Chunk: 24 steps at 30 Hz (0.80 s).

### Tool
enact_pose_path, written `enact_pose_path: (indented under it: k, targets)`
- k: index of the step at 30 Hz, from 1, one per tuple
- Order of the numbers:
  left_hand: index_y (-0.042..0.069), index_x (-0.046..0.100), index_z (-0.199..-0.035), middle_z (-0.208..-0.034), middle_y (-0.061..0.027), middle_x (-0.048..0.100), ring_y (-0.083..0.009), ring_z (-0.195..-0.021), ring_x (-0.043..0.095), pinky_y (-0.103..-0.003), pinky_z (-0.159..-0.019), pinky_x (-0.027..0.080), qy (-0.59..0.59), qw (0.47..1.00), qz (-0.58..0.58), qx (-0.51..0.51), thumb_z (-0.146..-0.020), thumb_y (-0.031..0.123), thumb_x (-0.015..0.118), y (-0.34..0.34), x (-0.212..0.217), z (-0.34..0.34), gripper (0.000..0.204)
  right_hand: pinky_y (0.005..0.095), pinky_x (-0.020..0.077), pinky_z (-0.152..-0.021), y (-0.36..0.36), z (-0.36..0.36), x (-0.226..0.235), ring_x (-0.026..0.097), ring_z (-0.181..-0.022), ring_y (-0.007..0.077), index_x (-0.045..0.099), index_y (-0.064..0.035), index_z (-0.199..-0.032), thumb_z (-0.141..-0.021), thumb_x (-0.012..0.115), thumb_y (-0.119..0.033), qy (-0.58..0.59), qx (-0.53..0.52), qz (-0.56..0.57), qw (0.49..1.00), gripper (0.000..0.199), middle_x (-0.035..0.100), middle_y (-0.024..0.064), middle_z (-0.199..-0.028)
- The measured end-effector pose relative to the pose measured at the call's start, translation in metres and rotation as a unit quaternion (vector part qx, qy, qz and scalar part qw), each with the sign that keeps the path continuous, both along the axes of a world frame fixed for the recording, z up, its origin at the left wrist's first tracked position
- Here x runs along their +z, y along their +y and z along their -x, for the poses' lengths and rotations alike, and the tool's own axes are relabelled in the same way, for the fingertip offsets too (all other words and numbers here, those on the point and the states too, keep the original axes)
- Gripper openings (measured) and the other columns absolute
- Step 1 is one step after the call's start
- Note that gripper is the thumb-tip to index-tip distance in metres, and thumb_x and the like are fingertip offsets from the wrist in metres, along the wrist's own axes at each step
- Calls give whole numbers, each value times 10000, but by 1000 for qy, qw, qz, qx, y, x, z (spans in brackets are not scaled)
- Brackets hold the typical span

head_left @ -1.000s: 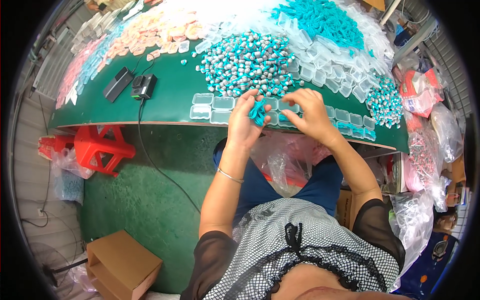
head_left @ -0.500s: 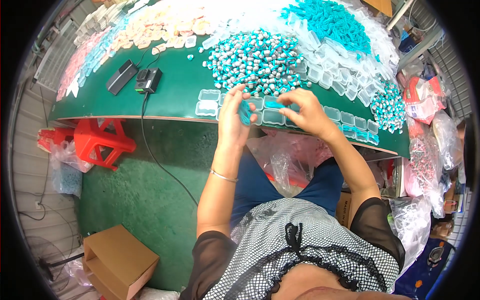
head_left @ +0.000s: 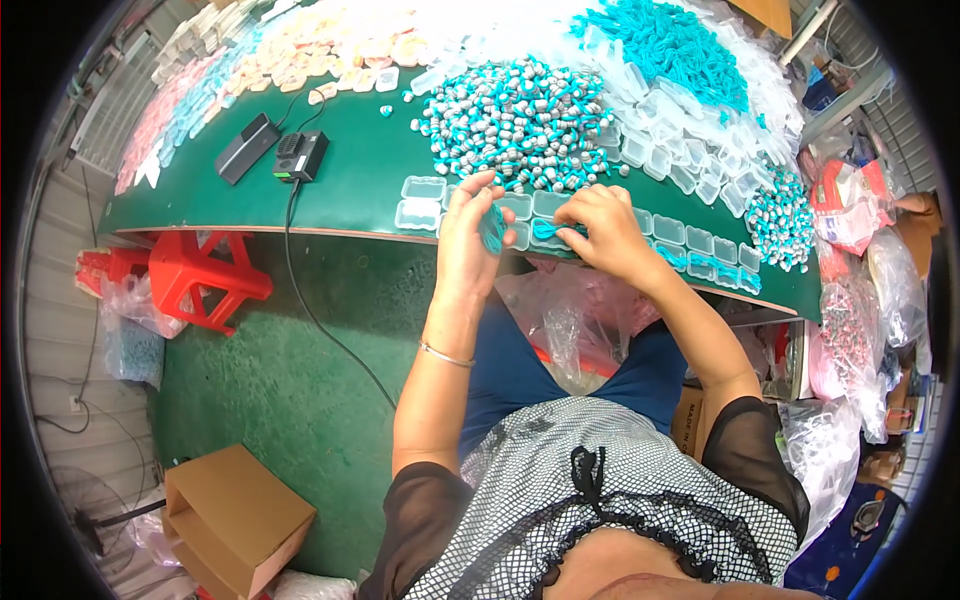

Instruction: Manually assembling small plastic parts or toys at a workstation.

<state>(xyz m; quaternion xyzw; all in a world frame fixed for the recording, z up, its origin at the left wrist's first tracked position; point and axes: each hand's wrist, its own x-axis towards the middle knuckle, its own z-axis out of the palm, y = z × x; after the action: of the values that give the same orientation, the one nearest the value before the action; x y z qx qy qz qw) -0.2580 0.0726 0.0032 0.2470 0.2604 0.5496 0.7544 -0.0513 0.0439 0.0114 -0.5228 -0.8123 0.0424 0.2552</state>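
We see the left hand (head_left: 470, 235) pinching a teal cord bundle (head_left: 492, 228) — the right hand (head_left: 600, 232) seemingly presses another teal piece (head_left: 548, 232) into a clear case (head_left: 545, 205).

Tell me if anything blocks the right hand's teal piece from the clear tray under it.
Nothing visible does. The right hand holds the teal piece directly over the clear tray; the left hand stays beside it, holding another teal bundle.

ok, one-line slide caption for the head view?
Left hand and right hand handle teal cord over clear cases on green table.
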Motion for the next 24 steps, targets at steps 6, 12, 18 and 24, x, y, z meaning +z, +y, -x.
enact_pose_path:
  k: [6, 12, 18, 24]
  targets:
    - [91, 464, -1296, -1118, -80, 509, -224, -884, 567, -378, -652, 488, -124, 990, 53, -39, -906, 113, 519, 3, -5, 2, 395, 394, 346, -831, 4, 7, 0, 557, -875, 215, 648, -131, -852, -752, 737, -155, -39, 3, -8, 999, 136, 595, 4, -816]
    - [92, 458, -1311, -1132, -78, 495, -225, -977, 531, -404, -789, 492, -110, 993, 17, 27, -919, 118, 506, 6, -7, -6, 397, 315, 491, -653, 10, 41, 28, 623, -701, 187, 657, -31, -902, -787, 745, -159, 189, 97, 17, 977, 193, 649, 79, -819]
    - [75, 463, -1315, -1113, -83, 484, -209, -1018, 485, -382, -922, 431, -93, 990, 1, 103, -955, 149, 481, 9, -5, -10, 368, 284, 487, -625, 19, 68, 19, 617, -665, 138, 679, -11, -923, -799, 699, -78, 221, 60, 66, 971, 142, 664, 65, -787]
    - [108, 478, -1311, -1148, -89, 518, -228, -979, 528, -421, -786, 472, -118, 985, 73, 102, -859, 8, 499, 13, -9, 22, 463, 322, 494, -631, 25, 57, 16, 655, -694, 172, 685, -39, -895, -798, 669, -86, 338, 45, 72, 937, 109, 696, 66, -808]
